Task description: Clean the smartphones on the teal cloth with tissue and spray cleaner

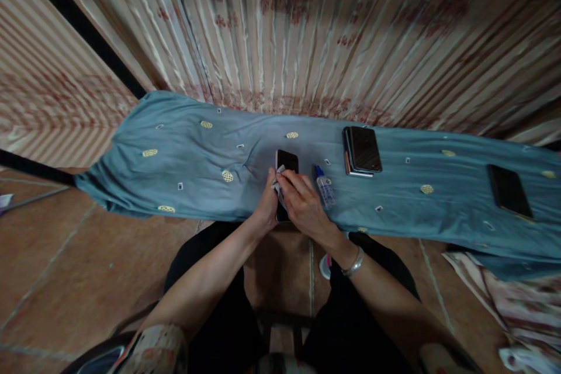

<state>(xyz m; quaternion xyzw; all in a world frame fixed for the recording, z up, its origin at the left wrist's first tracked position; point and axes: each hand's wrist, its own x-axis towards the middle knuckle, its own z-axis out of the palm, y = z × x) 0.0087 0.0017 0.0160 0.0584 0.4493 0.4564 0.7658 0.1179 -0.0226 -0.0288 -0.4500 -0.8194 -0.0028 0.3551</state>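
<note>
A black phone (288,162) lies on the blue cloth (197,181) in front of me. My left hand (266,205) grips the phone's left edge near its lower end. My right hand (302,201) is closed on a small pale wiping cloth (277,178) and presses it onto the phone's screen. A small clear bottle with a blue cap (324,186) lies just right of my right hand. A silver bangle (353,263) sits on my right wrist.
A stack of dark phones (362,151) rests on the blue cloth at the back right. Another dark phone (509,190) lies far right. A striped, patterned curtain (307,29) hangs behind. Brown tiled floor (65,269) spreads to the left.
</note>
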